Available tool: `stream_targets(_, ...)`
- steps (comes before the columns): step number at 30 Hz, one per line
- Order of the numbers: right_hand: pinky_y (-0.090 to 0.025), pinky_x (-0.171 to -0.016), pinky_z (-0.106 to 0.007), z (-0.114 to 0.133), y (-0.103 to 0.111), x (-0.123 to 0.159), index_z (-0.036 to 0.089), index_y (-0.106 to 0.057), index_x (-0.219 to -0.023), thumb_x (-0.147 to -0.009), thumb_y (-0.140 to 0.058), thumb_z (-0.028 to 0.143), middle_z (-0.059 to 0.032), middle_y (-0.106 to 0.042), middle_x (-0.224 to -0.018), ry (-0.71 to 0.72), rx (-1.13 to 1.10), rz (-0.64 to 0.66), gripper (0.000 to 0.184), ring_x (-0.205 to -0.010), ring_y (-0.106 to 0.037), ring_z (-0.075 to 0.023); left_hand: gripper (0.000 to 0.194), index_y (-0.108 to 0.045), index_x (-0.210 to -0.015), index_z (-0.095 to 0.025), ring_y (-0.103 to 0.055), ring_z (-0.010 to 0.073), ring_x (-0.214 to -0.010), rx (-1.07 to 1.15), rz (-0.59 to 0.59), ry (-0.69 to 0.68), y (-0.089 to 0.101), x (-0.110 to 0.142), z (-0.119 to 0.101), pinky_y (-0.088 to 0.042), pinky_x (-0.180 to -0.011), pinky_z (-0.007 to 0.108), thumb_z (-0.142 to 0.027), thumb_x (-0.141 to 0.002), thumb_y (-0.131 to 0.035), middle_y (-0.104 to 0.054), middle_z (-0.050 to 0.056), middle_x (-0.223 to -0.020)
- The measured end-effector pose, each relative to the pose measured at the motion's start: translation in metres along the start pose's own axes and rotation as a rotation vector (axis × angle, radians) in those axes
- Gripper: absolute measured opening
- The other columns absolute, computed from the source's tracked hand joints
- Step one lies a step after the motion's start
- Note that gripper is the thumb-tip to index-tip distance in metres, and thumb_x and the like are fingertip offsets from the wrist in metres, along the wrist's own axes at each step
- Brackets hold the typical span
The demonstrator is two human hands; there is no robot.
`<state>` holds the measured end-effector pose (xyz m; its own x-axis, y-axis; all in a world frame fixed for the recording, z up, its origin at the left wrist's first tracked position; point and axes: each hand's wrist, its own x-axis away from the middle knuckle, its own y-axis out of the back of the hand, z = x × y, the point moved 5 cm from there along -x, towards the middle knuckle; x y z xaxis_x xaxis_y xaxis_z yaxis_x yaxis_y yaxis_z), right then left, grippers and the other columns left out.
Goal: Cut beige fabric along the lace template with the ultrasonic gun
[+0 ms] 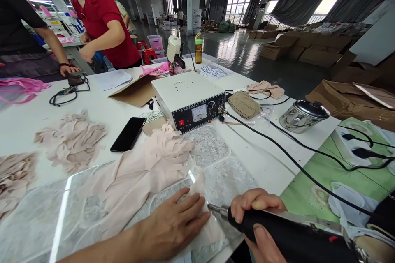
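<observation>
My left hand [175, 222] lies flat with fingers stretched out, pressing a piece of pale pink fabric [212, 230] onto a clear patterned sheet [217, 148]. Wrapped around a black-handled ultrasonic tool [296, 234] is my right hand [262, 209]. The tool's thin metal tip meets the fabric, just beside my left fingertips. Whether the tip presses in or only touches, I cannot tell. A heap of pale pink fabric strips [145, 164] spreads beyond my left hand. Behind it stands the white-topped control box [191, 94], with a dial, a red switch and a black cable.
Left of the box lie a black phone [128, 134], cardboard [135, 92] and another fabric pile [70, 137]. A lidded metal pot [304, 116] and paper-like templates [245, 104] stand to the right. The tool's cable [286, 156] crosses the table. Two people stand across the table.
</observation>
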<state>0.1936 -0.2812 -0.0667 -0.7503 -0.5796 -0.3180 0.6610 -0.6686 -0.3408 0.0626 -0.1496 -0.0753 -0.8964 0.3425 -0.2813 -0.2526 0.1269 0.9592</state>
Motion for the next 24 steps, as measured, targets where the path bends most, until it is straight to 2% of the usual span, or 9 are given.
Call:
stream_targets(11, -0.048, -0.059, -0.034, 0.006, -0.011, -0.009, 0.027, -0.049, -0.089, -0.089, -0.057, 0.031, 0.0002, -0.051, -0.078, 0.092, 0.034, 0.010, 0.009, -0.063, -0.053, -0.0152, 0.031, -0.056, -0.126, -0.013, -0.053, 0.0260, -0.118, 0.027, 0.007, 0.003, -0.001, 0.000, 0.001, -0.037, -0.105, 0.044, -0.020, -0.098, -0.046, -0.062, 0.013, -0.124)
stream_targets(18, -0.046, -0.057, -0.031, 0.017, -0.004, 0.001, 0.027, -0.047, -0.091, -0.090, -0.055, 0.036, 0.0009, -0.049, -0.079, 0.040, -0.028, 0.023, 0.012, -0.064, -0.053, -0.0142, 0.031, -0.055, -0.125, -0.012, -0.058, 0.0248, -0.114, 0.138, 0.031, 0.003, 0.012, 0.000, 0.003, -0.042, -0.103, 0.043, -0.024, -0.100, -0.042, -0.062, 0.014, -0.126)
stream_targets(21, -0.045, -0.057, -0.031, 0.013, -0.003, 0.008, 0.027, -0.047, -0.094, -0.091, -0.053, 0.036, 0.0003, -0.049, -0.080, 0.030, -0.048, 0.049, 0.012, -0.062, -0.053, -0.0140, 0.032, -0.052, -0.128, -0.013, -0.058, 0.0236, -0.115, 0.208, -0.002, 0.097, 0.021, 0.000, 0.013, -0.046, -0.100, 0.041, -0.018, -0.099, -0.040, -0.061, 0.015, -0.126)
stream_targets(24, -0.046, -0.057, -0.031, 0.007, -0.004, 0.013, 0.027, -0.048, -0.095, -0.091, -0.053, 0.035, -0.0003, -0.050, -0.081, 0.025, -0.063, 0.060, 0.010, -0.063, -0.053, -0.0141, 0.032, -0.055, -0.126, -0.015, -0.061, 0.0208, -0.108, 0.300, -0.027, 0.346, 0.020, -0.006, 0.034, -0.052, -0.092, 0.035, -0.016, -0.097, -0.040, -0.063, 0.013, -0.119)
